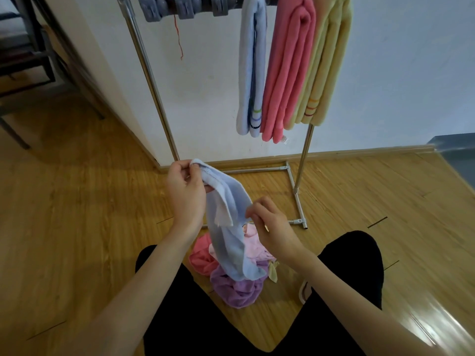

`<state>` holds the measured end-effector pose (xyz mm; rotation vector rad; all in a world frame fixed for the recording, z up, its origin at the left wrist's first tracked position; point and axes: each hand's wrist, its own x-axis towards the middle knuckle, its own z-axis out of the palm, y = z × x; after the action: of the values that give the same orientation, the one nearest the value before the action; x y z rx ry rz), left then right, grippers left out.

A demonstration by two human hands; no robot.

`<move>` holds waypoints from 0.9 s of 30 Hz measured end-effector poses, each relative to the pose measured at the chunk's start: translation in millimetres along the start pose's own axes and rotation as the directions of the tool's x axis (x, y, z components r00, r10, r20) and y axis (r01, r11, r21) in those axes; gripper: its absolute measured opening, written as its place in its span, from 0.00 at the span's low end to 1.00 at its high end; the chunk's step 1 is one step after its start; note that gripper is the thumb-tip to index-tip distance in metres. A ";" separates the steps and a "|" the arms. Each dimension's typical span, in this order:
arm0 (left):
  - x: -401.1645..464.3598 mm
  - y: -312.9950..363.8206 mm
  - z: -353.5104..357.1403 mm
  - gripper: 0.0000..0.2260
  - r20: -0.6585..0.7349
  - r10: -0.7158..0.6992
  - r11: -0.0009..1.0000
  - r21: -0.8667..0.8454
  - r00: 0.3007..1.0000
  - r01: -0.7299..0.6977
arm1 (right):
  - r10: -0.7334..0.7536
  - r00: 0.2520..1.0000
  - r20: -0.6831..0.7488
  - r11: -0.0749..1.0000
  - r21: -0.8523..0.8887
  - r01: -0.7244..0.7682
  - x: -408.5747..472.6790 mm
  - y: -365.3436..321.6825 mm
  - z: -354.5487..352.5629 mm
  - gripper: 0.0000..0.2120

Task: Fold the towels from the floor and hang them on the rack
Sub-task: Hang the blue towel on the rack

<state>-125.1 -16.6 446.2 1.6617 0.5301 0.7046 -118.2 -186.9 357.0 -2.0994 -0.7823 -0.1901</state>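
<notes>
Light blue towel [228, 227] dangling above crumpled floor pile [236, 283]; three folded towels [290, 68] on rack [303, 155]

Fluffy terry-cloth towels [288, 73], shiny metal rack [154, 80] — glossy wood floor [77, 214]

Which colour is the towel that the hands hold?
Light blue towel, seen in the head view.

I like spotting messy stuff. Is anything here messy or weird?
Yes: a crumpled pile of towels lies on the wooden floor instead of on the rack, and a loose red thread dangles from the rack's top.
</notes>
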 end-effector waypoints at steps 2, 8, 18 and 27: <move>-0.9 -2.7 2.5 0.04 -0.009 -0.008 1.000 0.002 1.000 0.008 | 0.031 0.999 0.016 0.995 0.090 -0.032 -1.0 -0.6 4.8 0.09; -5.6 -8.4 7.4 0.03 -0.038 -0.006 1.000 -0.004 0.999 0.006 | 0.131 0.991 -0.004 0.936 0.330 -0.123 -3.0 -18.3 6.8 0.14; -12.2 -13.7 15.6 0.04 -0.054 -0.049 0.994 -0.096 0.997 0.043 | 0.251 0.961 -0.116 0.918 0.345 -0.198 3.5 -26.0 17.6 0.07; 0.0 -37.5 -10.3 0.03 -0.044 -0.168 0.986 0.007 0.985 0.169 | 0.219 0.959 -0.182 0.943 0.293 -0.159 19.2 -10.0 -18.1 0.02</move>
<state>-131.1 -1.8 410.8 1.5933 0.6979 0.6154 -106.4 -187.7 382.6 -1.8390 -0.4459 -0.1847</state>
